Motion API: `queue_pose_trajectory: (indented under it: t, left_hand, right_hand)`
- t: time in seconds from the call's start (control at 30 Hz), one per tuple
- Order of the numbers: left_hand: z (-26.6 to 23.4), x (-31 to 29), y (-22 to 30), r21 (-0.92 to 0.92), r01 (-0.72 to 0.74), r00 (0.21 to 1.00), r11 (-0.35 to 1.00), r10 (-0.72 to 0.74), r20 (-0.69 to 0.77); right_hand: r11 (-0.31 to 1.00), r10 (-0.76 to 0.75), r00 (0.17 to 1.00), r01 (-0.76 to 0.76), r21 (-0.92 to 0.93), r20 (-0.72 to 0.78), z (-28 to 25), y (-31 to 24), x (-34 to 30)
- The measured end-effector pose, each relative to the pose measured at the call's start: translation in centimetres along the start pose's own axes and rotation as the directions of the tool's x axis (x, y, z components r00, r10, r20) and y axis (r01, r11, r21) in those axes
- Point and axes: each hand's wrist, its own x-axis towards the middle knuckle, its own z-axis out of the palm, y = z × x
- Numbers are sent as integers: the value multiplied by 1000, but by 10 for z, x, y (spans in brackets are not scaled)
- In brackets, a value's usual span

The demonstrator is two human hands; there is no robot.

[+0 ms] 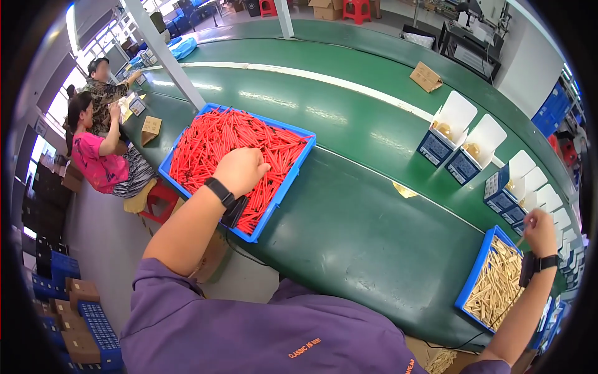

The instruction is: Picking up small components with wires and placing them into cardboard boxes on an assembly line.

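My left hand [242, 169] reaches into a blue tray [283, 184] heaped with thin red sticks [212, 140]; its fingers are curled down among them, and whether it grips any is hidden. At the far right my right hand [539, 229] hovers over a second blue tray [474, 274] of pale wooden sticks [498, 283] and pinches one thin stick between its fingertips. Both wrists wear black bands. Open blue boxes with white lids [445, 134] stand in a row beyond the right tray.
A long green curved work table [361, 206] carries everything. Two people sit at its far left end [99, 149] among small brown cartons [150, 129]. Another carton [426, 76] lies farther back. Blue crates and brown boxes stack on the floor at lower left [81, 311].
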Motion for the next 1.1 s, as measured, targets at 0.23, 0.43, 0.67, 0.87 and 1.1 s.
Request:
queue_pose_trajectory:
  t: [0.23,0.43,0.67,0.87,1.1]
  left_hand:
    - [14,8,-15,83,199,964,976,-210,161]
    - [-20,-5,-29,-121,22,999,992,-28,-46]
    - [-30,-62,147,-360,-201,979,911,201,-38]
    - [55,-39,237,-577,-423,856,699,517,-3]
    - [96,-41,251,-934,297,855,196,382,352]
  right_hand:
    - [445,-211,975,31,895,71,20,-222,-78]
    - [487,-306,937,3,873,167,126,-249,-112]
    - [438,-458,889,193,878,33,137,-265,-110]
    - [432,-332,943,115,895,39,151,-263,-114]
    - [-38,-129,957,-266,963,259,150,-245,-102]
